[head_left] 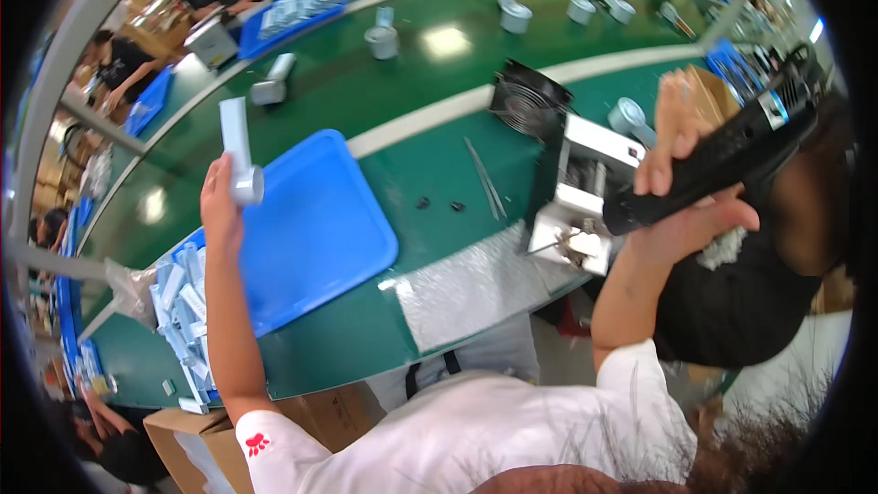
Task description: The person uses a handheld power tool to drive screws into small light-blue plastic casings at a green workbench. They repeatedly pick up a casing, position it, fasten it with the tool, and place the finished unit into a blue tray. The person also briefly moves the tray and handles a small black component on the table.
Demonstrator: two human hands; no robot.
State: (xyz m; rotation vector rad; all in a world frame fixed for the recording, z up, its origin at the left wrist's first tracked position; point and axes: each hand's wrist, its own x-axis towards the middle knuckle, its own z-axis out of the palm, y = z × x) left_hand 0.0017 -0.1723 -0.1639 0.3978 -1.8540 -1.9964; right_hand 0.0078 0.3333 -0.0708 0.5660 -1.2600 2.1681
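My left hand (221,197) is closed round a light-blue plastic part (236,137) with a flat handle and a round end, raised above the blue tray (320,220). On the right, my right hand (686,230) lies palm-up against the underside of a long black object (713,165) with a small label. My thumb sticks out, but the fingers are hidden behind that object, so my grip is unclear. Another hand (672,133), whose owner I cannot tell, rests on its upper side. Beneath its near end stands a white box-shaped machine (599,151) with a metal mechanism.
Light-blue parts fill a heap (186,302) left of the tray. Tweezers (485,178), small black pieces (456,207), a clear plastic sheet (476,288) and a black fan (530,101) lie on the green table. Similar parts (382,41) stand on the green belt beyond. A person in black (750,302) sits close on the right.
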